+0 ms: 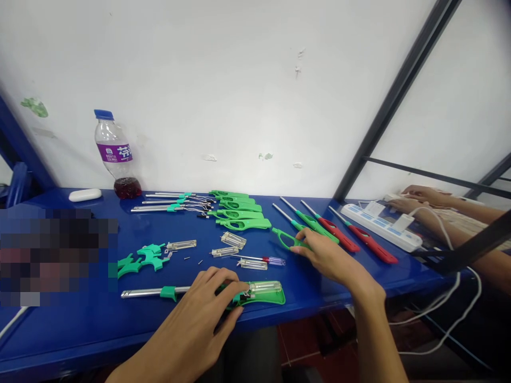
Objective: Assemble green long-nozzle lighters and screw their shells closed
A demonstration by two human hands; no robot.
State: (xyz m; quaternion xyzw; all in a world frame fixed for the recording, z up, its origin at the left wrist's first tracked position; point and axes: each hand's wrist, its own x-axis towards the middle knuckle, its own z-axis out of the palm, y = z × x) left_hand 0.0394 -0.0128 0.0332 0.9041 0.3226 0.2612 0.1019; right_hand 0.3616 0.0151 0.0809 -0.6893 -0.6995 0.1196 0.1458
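Note:
My left hand (pixel 207 306) rests on a long green lighter (pixel 263 293) with a metal tube, lying near the front edge of the blue table (pixel 80 330); its fingers curl over the open green handle and a clear fuel cell. My right hand (pixel 323 255) reaches to a finished green lighter (pixel 289 236), fingertips touching its handle loop. A small screwdriver (pixel 263 259) with a red and clear handle lies between the two hands.
Several green handle shells (pixel 239 210), metal tubes (pixel 163 202), clear fuel cells (pixel 233 239) and green trigger parts (pixel 143 258) lie across the table. Two red lighters (pixel 361 236), a white power strip (pixel 381 226), a drink bottle (pixel 117 157). Another person's hands (pixel 415 198) are at the right.

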